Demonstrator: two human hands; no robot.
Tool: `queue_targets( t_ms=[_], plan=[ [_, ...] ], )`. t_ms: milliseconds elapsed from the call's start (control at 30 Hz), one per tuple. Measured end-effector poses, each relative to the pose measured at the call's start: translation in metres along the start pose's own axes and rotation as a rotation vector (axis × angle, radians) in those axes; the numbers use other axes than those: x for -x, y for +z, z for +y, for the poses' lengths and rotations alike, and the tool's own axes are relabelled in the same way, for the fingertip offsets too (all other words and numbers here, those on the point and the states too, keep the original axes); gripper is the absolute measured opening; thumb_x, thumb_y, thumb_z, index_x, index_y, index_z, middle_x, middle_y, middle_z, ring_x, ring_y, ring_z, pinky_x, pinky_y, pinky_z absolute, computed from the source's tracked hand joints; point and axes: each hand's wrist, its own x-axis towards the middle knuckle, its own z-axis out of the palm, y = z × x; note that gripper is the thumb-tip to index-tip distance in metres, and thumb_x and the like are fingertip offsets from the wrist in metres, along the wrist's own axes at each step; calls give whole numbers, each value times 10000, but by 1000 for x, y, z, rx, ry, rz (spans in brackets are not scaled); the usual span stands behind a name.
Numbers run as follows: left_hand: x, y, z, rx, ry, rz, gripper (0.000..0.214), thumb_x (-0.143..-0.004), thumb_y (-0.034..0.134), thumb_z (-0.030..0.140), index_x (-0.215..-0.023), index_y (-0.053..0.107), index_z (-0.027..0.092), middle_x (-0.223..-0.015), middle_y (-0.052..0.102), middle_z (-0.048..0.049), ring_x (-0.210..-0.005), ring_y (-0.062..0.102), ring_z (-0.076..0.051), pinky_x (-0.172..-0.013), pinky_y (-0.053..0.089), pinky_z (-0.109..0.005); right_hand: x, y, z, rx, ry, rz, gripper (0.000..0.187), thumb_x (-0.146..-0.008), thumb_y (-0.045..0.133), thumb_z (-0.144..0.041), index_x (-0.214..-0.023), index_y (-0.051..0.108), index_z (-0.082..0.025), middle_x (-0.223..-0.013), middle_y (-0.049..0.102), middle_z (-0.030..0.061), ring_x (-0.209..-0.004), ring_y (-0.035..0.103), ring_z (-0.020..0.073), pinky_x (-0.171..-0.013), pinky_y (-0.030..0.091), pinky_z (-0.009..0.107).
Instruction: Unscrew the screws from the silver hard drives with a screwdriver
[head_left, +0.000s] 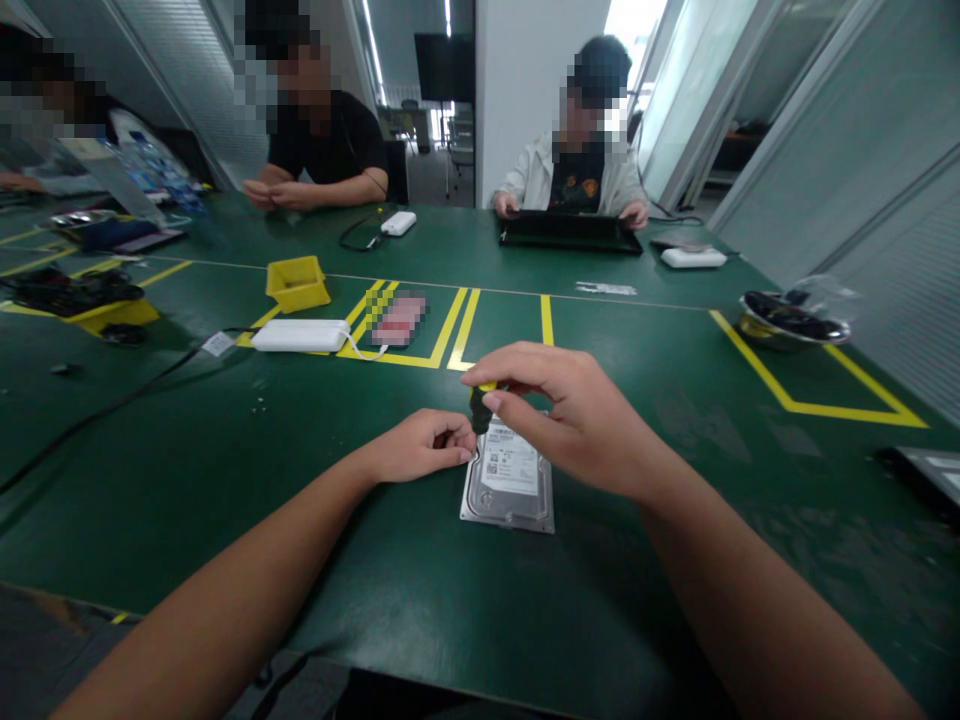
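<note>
A silver hard drive [511,468] with a white printed label lies flat on the green table [390,580] in front of me. My right hand [574,415] grips a short screwdriver [480,412] with a dark and yellow handle, held upright over the drive's upper left edge. The screwdriver's tip is hidden. Beside it, my left hand [420,445] is closed, its curled fingertips at the drive's left edge, just by the screwdriver's lower end. Whatever those fingers pinch, if anything, does not show.
Ahead are a white power bank [300,336] cabled to a phone [400,320], a yellow bin [298,284] and yellow tape outlines. A metal bowl [793,322] stands right, a dark device [922,475] at the right edge. Cables fill a left bin [112,315]. Several people sit opposite.
</note>
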Motion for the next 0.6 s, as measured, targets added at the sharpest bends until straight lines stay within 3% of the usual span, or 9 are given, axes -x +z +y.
queue_targets(
  t_ms=[133,400,600],
  plan=[
    [0,1,-2,20,-8,-3,179,-877,615,317,-874,620,139,-760,582,8,-687,513,-123,-637,398,-229,1,2,2,-1,-50,12,188,-909,562,-146,-1037,693,-191,-1085,692,50,-1031,617,153,-911,475,306],
    [0,0,-2,19,6,-6,149,-872,619,287,-890,625,139,-764,578,13,-677,492,-117,-626,380,-223,0,3,3,68,-30,48,121,-886,639,-163,-989,702,-159,-960,683,32,-917,610,130,-815,468,258],
    [0,-1,-3,-4,13,-4,152,-881,618,291,-884,631,140,-755,577,16,-674,495,-116,-627,375,-223,0,5,0,38,-10,55,153,-881,626,-157,-1016,697,-176,-1024,718,19,-941,647,138,-825,495,263]
  ],
)
